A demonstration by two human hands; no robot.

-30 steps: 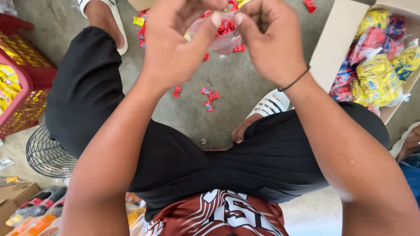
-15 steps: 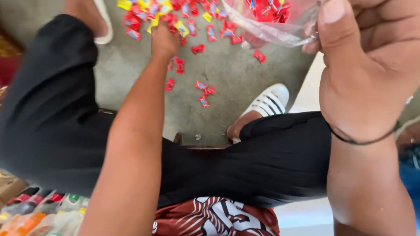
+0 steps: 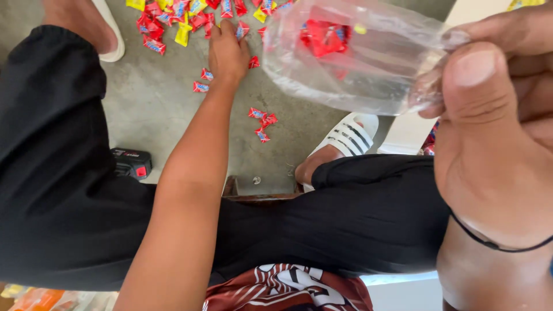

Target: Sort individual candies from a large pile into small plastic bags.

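Observation:
My right hand [image 3: 495, 132] fills the right side, close to the camera, pinching the rim of a clear plastic bag [image 3: 357, 57] with a few red wrapped candies [image 3: 324, 35] inside. My left hand [image 3: 228, 53] reaches down to the concrete floor and rests on a pile of red and yellow wrapped candies [image 3: 184, 17] at the top of the view; whether its fingers grip any is hidden. A few loose red candies [image 3: 262, 122] lie on the floor below that hand, more beside its wrist.
My legs in black trousers [image 3: 357, 219] span the middle. White slide sandals [image 3: 345, 135] are on my feet. A small black device with a red button [image 3: 131, 162] lies on the floor by my left leg. A wooden stool edge [image 3: 259, 197] shows between my legs.
My right hand has raised the bag closer to the camera. My left hand stays down on the candy pile on the floor. One second ago both hands held the bag together.

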